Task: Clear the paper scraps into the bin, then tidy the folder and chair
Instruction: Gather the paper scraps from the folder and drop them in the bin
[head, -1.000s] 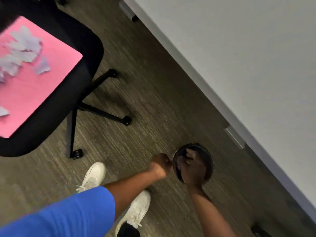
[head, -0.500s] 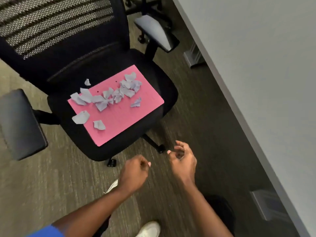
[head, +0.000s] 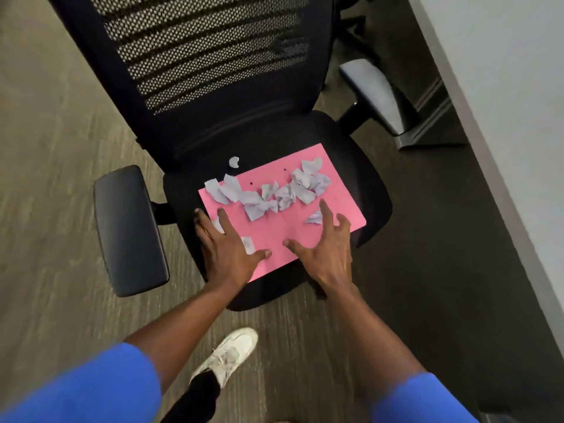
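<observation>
A pink folder [head: 345, 206] lies flat on the seat of a black mesh-backed office chair [head: 372, 190]. Several pale blue-grey paper scraps [head: 274, 195] are strewn across the folder's far half; one scrap [head: 234, 161] lies off it on the seat. My left hand [head: 227, 251] rests spread on the folder's near left corner, partly over two scraps. My right hand [head: 328, 248] hovers over the near right part, fingers apart, next to a lone scrap [head: 314, 218]. Neither hand holds anything. The bin is out of view.
The chair's armrests stick out at left [head: 129, 230] and right [head: 375, 96]. A grey desk edge [head: 500, 166] runs down the right side, with a desk foot [head: 427, 135] beneath it. My white shoe [head: 229, 355] stands on the carpet [head: 61, 148] below the seat.
One second ago both hands were down at the round bin on the floor. The view has swung back to the chair, and both hands have come forward, opened and spread over the folder.
</observation>
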### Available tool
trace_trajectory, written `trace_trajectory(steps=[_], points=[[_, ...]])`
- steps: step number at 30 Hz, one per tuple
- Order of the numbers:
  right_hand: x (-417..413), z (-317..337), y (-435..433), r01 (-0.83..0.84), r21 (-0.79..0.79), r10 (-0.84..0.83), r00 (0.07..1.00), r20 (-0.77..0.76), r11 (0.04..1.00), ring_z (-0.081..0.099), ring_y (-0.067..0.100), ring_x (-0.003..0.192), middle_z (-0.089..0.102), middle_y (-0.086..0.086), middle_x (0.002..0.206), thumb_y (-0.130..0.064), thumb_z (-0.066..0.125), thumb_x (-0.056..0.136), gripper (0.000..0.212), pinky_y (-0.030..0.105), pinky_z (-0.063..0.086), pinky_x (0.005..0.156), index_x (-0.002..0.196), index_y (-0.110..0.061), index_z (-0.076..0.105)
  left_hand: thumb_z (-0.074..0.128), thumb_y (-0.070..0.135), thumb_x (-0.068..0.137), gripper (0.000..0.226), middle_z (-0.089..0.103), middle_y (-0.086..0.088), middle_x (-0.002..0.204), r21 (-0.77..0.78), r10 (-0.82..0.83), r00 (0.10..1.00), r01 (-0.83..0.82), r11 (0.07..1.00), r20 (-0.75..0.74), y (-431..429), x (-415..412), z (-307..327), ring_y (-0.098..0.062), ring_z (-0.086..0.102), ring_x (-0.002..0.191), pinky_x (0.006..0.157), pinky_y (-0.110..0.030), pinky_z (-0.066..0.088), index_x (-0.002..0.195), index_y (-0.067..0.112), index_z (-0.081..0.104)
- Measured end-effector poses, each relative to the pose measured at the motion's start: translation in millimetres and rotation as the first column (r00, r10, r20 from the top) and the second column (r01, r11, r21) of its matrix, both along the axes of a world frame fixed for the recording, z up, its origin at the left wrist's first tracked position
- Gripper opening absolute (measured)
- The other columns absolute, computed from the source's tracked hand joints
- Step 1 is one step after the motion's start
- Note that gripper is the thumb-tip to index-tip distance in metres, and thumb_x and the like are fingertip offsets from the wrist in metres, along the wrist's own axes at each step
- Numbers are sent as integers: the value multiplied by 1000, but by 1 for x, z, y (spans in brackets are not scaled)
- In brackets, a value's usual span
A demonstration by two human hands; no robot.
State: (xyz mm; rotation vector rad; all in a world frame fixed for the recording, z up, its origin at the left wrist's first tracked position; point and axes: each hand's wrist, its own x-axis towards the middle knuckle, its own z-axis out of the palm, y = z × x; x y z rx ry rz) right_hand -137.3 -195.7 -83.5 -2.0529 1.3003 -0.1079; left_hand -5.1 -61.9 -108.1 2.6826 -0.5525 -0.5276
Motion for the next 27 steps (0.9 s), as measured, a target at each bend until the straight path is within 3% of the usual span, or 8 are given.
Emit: trace_trajectory(steps=[9,15,17,20,23,27], points=[[75,-18,-14,-154,-95,136,976,-171,984,32,40,149,17,13,166,-76,79,71,119,56,57,98,162,-49,7,93,46,75,122,-3,-28,171,-103,-72,991,84,991,116,-24,23,-16,-45,27,145,123,-50,38,165,9,20],[105,-25,-17,-229,-156,184,948,-259,961,26,46,150,15,18,166,-73,73,77,109,53,59,86,162,-46,10,80,8,84,120,-9,-28,174,-220,-48,995,67,973,91,-41,40,-14,-49,22,151,125,-49,32,171,12,-2],[109,-25,-19,-255,-147,209,938,-275,956,24,45,151,14,17,167,-72,72,77,108,53,59,87,162,-45,12,81,2,80,126,-8,-28,174,-240,-47,993,73,968,110,-44,44,-14,-48,28,149,120,-48,39,171,14,-6],[115,-26,-18,-313,-160,255,918,-305,936,24,45,151,13,19,168,-67,71,83,99,53,61,87,161,-44,16,80,-5,78,134,-16,-18,177,-255,-132,986,155,954,105,-47,54,-15,-48,39,139,102,-49,55,171,36,-8],[118,-27,-17,-374,-179,297,889,-348,910,27,44,150,20,19,163,-58,72,88,86,48,60,80,159,-43,26,83,7,84,116,-9,-12,179,-158,-226,969,241,958,103,-50,63,-16,-42,41,135,101,-47,57,171,36,12],[114,-30,-17,-402,-247,308,887,-345,882,42,39,135,38,15,144,-43,72,95,53,43,57,69,143,-34,50,81,13,90,71,22,-5,174,-94,-271,960,276,957,65,-48,62,-22,-33,41,131,103,-40,54,153,21,50]])
